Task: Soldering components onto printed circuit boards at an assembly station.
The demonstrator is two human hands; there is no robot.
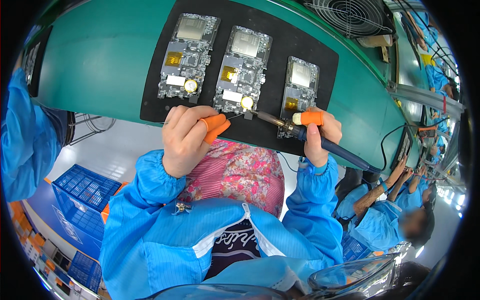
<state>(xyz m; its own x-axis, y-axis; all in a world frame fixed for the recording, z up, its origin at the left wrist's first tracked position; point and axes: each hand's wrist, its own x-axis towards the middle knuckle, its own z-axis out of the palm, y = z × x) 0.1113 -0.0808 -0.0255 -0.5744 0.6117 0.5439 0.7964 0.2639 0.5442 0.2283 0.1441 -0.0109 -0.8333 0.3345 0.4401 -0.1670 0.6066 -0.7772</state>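
Across the black mat (280, 40) on the green worktop (95, 65) lie a left circuit board (182, 47), a middle circuit board (243, 70) and a right circuit board (300, 82), the last partly hidden by the right hand (327, 131), which is closed around a soldering iron (300, 133) whose tip is by the middle one's lower edge, near its coin cell (247, 102). Over the mat's front edge, the left hand (187, 132) pinches a thin wire (236, 116) between orange finger cots (214, 122), its end close to the tip; contact cannot be told. Green surface stretches left and right of the mat, and lower left stands a blue plastic crate (95, 220), contents unclear.
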